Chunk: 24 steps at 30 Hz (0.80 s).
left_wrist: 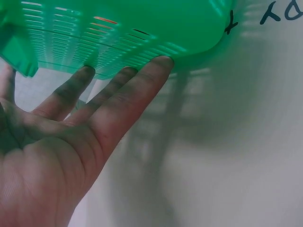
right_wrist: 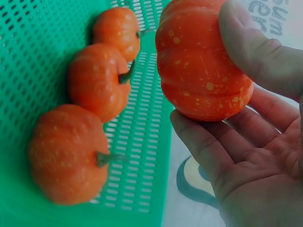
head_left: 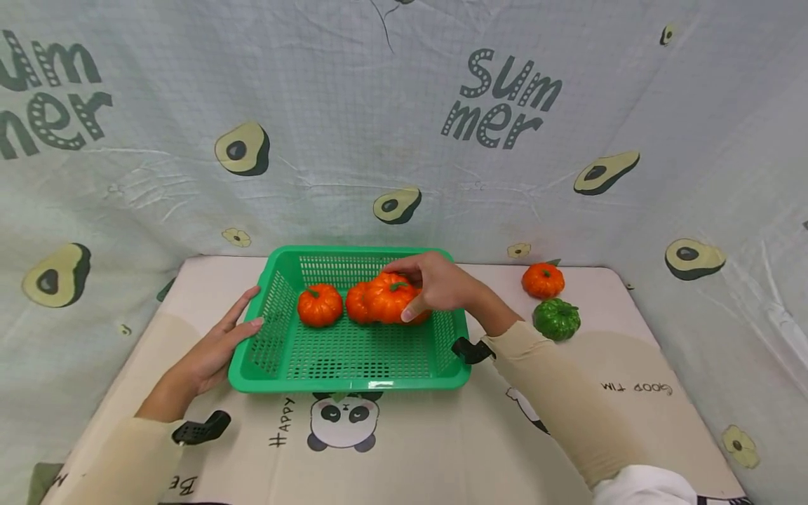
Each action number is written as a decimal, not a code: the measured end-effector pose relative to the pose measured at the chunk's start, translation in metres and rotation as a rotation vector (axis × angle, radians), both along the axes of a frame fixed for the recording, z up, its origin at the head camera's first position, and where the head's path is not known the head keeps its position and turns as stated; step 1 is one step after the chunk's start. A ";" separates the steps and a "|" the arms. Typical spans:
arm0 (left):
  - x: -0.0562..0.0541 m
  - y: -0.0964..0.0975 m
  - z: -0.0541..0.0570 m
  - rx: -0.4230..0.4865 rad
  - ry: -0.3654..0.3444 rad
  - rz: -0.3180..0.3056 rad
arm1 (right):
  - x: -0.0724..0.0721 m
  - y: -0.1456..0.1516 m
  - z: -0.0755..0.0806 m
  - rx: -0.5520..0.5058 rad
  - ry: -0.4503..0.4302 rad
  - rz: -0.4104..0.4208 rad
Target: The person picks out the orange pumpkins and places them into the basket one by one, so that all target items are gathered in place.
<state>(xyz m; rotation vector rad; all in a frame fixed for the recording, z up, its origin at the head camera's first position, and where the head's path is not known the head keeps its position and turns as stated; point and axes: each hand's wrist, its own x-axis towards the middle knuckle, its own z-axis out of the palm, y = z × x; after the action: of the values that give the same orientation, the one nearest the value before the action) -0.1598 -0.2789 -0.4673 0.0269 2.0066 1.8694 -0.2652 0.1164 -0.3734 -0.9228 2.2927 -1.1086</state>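
My right hand (head_left: 438,280) holds a small orange pumpkin (right_wrist: 203,61) between thumb and fingers, above the green plastic basket (head_left: 347,386). Three more orange pumpkins lie in the basket: one at the left (head_left: 320,306), one in the middle (right_wrist: 98,81), and one (right_wrist: 68,153) at the right, mostly hidden by the held pumpkin in the head view. My left hand (head_left: 214,347) is at the basket's left side, its thumb by the rim. In the left wrist view its fingers (left_wrist: 128,101) are nearly straight against the basket's slotted outer wall.
To the right of the basket, an orange pumpkin (head_left: 543,280) sits on the table (head_left: 505,442) behind a green pumpkin (head_left: 556,319). A pale cloth (head_left: 328,140) printed with avocados hangs along the back and sides.
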 end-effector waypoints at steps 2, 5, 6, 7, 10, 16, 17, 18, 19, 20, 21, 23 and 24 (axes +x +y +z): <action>0.000 0.000 -0.001 -0.002 0.001 0.004 | 0.000 -0.003 -0.002 -0.012 0.004 0.018; 0.000 0.001 -0.001 -0.005 0.003 0.006 | 0.000 -0.007 -0.004 -0.034 0.017 0.044; -0.001 0.001 -0.001 -0.007 0.004 0.006 | 0.001 -0.009 -0.005 -0.041 0.019 0.056; -0.001 0.001 -0.001 -0.010 0.005 0.007 | 0.001 -0.010 -0.005 -0.049 0.018 0.064; -0.002 0.002 0.000 -0.018 0.006 0.002 | 0.002 -0.014 -0.007 -0.055 0.024 0.085; -0.001 0.002 0.000 -0.031 0.005 0.003 | 0.004 -0.025 -0.011 -0.034 0.037 0.110; -0.001 0.002 0.000 -0.031 0.005 0.004 | 0.004 -0.027 -0.012 -0.027 0.043 0.112; -0.001 0.001 0.000 -0.031 0.007 0.006 | 0.004 -0.029 -0.012 -0.022 0.049 0.116; -0.001 0.001 0.000 -0.031 0.008 0.007 | 0.004 -0.031 -0.012 -0.020 0.049 0.119; -0.001 0.001 0.000 -0.029 0.008 0.008 | 0.005 -0.033 -0.013 -0.015 0.054 0.124; -0.001 0.001 0.000 -0.027 0.009 0.008 | 0.005 -0.034 -0.013 -0.011 0.057 0.129; 0.000 0.001 -0.001 -0.023 0.009 0.008 | 0.006 -0.038 -0.014 0.000 0.062 0.135; 0.000 0.001 -0.001 -0.021 0.009 0.008 | 0.006 -0.039 -0.014 0.004 0.063 0.137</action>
<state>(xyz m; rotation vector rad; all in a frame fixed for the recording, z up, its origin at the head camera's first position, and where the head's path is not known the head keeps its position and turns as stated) -0.1600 -0.2784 -0.4679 0.0208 2.0351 1.8558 -0.2591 0.0772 -0.3876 -1.1097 2.2425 -1.0305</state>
